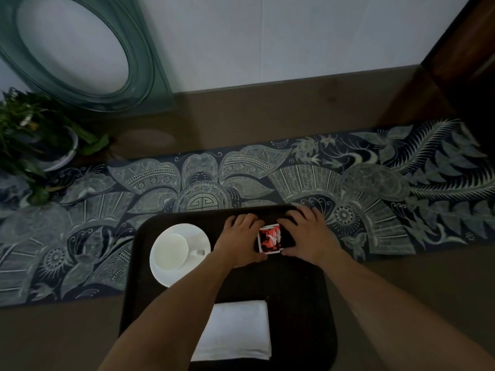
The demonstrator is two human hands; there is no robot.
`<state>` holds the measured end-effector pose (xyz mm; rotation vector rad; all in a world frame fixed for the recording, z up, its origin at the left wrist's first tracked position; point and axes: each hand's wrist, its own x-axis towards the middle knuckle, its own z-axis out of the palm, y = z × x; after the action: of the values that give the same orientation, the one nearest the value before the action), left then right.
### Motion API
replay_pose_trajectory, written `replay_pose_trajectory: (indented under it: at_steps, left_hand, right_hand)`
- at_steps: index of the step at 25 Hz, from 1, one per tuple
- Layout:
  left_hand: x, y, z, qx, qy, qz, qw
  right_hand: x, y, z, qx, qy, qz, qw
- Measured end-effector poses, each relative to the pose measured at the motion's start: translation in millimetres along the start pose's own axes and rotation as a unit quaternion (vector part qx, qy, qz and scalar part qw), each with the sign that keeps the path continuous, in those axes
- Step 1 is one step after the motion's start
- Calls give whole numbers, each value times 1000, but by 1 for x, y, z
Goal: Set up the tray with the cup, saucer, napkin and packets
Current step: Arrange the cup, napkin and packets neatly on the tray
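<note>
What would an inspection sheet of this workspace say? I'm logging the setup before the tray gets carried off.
Surface: brown table with a patterned blue runner across it; the dark tray lies partly on the runner.
Job's things: white cup on its saucer, tray's left; folded white napkin at the near edge; red packets at the far right.
Clutter: nothing seen.
Grippers: left hand and right hand hold the packets from either side, fingers curled around the edges.
Cables: nothing seen.
Surroundings: potted plant far left, oval green-framed mirror leaning on the white wall.
</note>
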<state>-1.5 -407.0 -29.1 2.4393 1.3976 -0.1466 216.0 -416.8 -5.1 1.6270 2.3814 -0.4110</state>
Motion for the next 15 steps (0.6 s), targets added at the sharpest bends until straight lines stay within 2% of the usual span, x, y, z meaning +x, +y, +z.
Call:
replay_pose_trajectory:
  at_steps: [9,15]
  left_hand:
    - [0,6,-1,16,30,6,999]
    - [-2,9,1,27,33,2,999]
  right_hand:
    - [-1,2,7,27,14,7,1000]
    - [-1,-3,6,39,-10,9,999]
